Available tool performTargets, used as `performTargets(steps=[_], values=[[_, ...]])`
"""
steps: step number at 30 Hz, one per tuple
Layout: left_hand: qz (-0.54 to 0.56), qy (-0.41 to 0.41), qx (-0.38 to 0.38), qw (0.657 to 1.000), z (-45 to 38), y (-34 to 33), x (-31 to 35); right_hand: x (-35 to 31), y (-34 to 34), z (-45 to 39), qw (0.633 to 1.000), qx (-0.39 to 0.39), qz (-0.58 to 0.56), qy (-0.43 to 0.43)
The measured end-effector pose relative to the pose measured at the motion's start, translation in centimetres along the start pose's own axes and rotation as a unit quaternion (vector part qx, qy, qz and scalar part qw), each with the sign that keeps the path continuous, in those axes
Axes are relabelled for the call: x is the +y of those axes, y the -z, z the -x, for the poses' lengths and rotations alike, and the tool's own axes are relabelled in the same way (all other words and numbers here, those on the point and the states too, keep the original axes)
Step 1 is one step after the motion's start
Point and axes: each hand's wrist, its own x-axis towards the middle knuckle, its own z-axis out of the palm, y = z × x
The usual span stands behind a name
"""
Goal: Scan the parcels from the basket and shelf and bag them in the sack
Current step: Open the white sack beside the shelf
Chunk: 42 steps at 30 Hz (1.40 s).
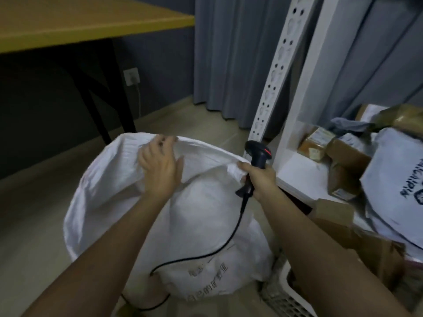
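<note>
The white woven sack stands on the floor in front of the person, its long axis roughly upright and its mouth facing up and slightly toward the camera; dark printed characters run across its lower front. The left hand grips the far rim of the mouth, fingers curled over the fabric edge and thumb on the near side. The right hand is clenched around the handle of a black barcode scanner and also appears to pinch the right edge of the sack's rim against it. The scanner stands nearly upright, head at the top with a red mark on it, nose pointing up and to the right toward the shelf; its black cable drops from the handle base, curves across the sack's front and loops on the floor. To the right, a white shelf with a perforated upright post carries several parcels: brown taped boxes with labels and a large white poly mailer with dark lettering, lying tilted. At the lower right sits a white plastic basket with a slotted wall, holding brown parcels. The floor is pale tile. Behind are grey curtains, a dark wall with 1 socket and a plugged-in white lead, and a yellow-topped table on black legs at upper left.
</note>
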Motion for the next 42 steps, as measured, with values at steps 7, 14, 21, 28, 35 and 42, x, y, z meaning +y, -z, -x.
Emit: performTargets(steps=[7,14,21,28,35,42], values=[[0.034,-0.020,-0.273,0.961,7.2,-5.6,-2.9,1.0,-3.3,-4.0,0.993,-0.055,0.080,0.074],[0.015,0.012,-0.424,0.906,10.7,-9.0,-3.8,4.8,-3.2,-5.9,0.983,-0.003,0.153,0.105],[-0.133,-0.099,-0.626,0.762,13.8,-11.8,-3.4,6.8,-3.2,-6.7,0.990,-0.011,0.121,0.074],[-0.148,-0.060,-0.551,0.819,14.7,-11.2,-3.7,7.3,-2.8,-6.6,0.993,-0.022,0.100,0.050],[0.013,0.048,-0.370,0.928,10.5,-5.6,-2.7,5.8,-1.3,-4.0,0.985,0.045,0.096,0.134],[0.097,0.030,-0.196,0.975,5.4,1.5,0.4,4.0,0.9,3.2,0.997,0.033,0.018,0.062]])
